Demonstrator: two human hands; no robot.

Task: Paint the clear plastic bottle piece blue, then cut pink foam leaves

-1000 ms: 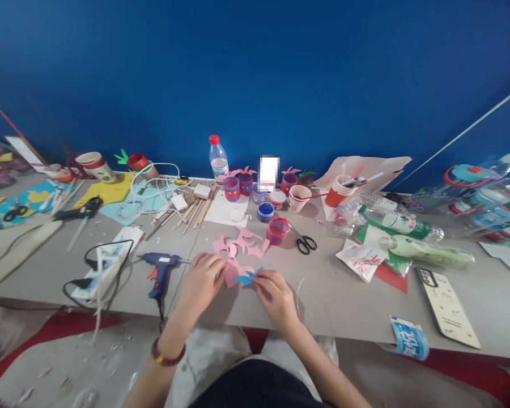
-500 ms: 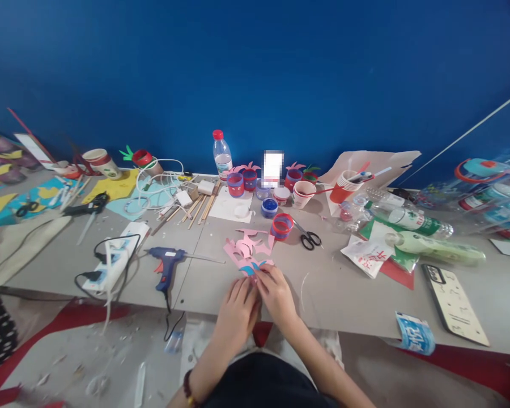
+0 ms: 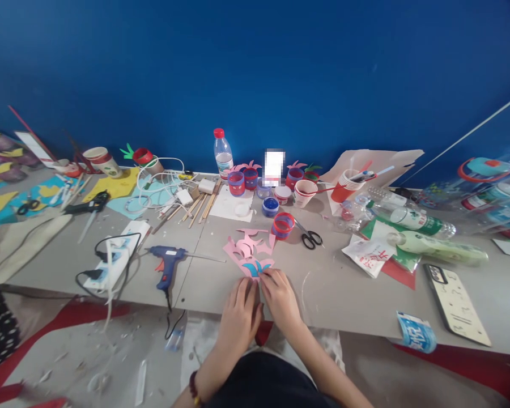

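Both hands rest near the table's front edge, close together. My left hand lies with its fingers stretched forward, just below the pink paper. Fingers of my right hand are pinched at the lower right of a blue leaf-shaped paper piece. That blue piece lies over a pink paper piece. Cut pink paper scraps are spread just beyond the hands. Behind them stands a red-and-blue ring, with black-handled scissors to its right.
A blue glue gun and a power strip lie at left. Small painted cups, a bottle and wooden sticks stand or lie behind. On the right are plastic bottles and a phone.
My right hand has shifted slightly right and down, uncovering more of the blue piece. My left hand's fingers are a little more spread. The whole view has moved slightly.
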